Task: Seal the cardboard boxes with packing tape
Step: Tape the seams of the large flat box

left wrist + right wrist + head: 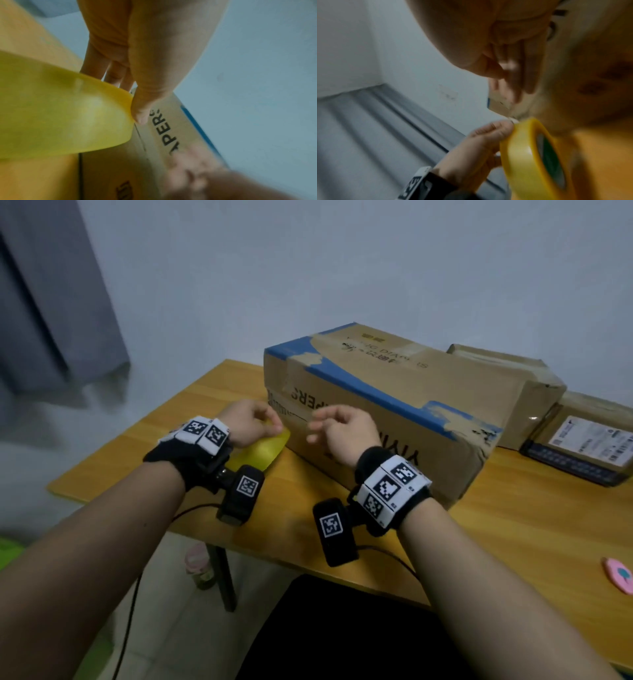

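My left hand (pixel 263 422) grips a yellow roll of packing tape (pixel 262 451) just above the wooden table (pixel 301 529), close to the near left corner of a big cardboard box (pixel 394 402) with blue edging and old tape. In the left wrist view the thumb (pixel 142 106) presses the roll's (pixel 68 115) edge and the fingers go behind it, beside the box's printed side (pixel 163 135). My right hand (pixel 337 428) hovers a little right of the roll, in front of the box's side, fingers loosely curled and holding nothing. The right wrist view is blurred; it shows the right hand (pixel 511 77) above the roll (pixel 530 155).
Behind the big box to the right lies a smaller taped box (pixel 513 371), and next to it a flat box with a white label (pixel 589 440). A pink round object (pixel 620 575) sits at the table's right edge. A bottle (pixel 198 566) stands on the floor below.
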